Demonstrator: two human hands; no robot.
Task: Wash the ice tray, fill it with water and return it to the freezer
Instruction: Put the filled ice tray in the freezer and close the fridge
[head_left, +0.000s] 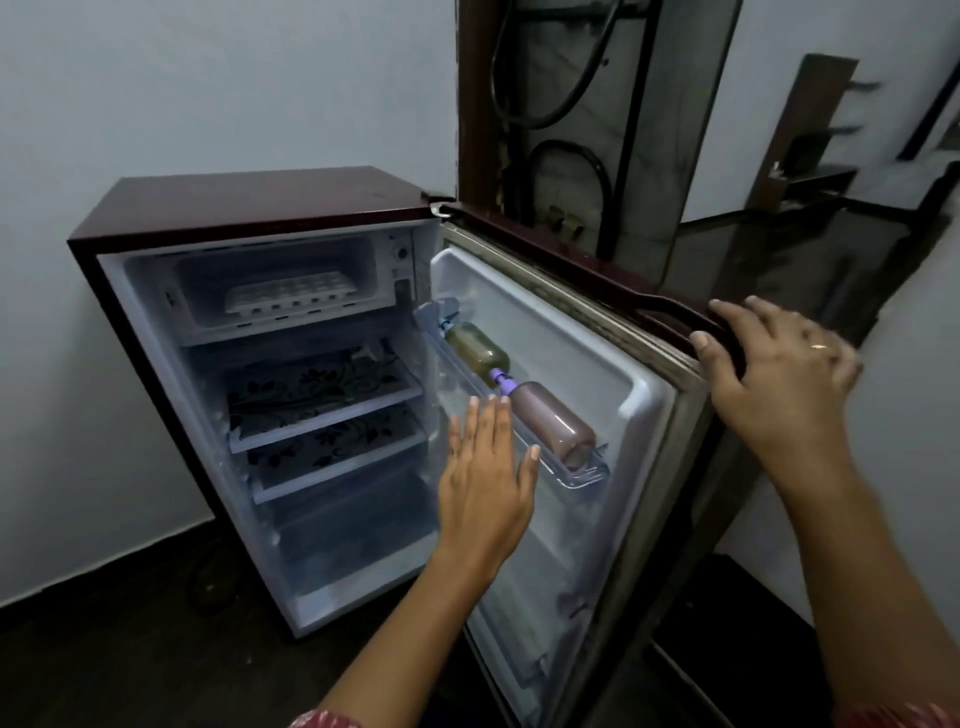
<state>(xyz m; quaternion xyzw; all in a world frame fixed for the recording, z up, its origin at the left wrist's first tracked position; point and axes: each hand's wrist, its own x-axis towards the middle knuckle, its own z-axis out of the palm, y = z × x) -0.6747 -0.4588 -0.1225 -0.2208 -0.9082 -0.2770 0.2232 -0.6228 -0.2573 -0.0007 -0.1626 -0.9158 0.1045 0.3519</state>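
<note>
A small maroon fridge stands with its door swung wide to the right. The white ice tray lies in the freezer box at the top of the cabinet. My left hand hovers in front of the door's inner side with fingers straight and holds nothing. My right hand rests on the door's top outer edge, thumb over the rim, fingers spread.
Two bottles, a greenish one and a brown one, lie in the door rack. Two shelves with patterned liners sit below the freezer box. A wall is on the left, a dark doorway behind.
</note>
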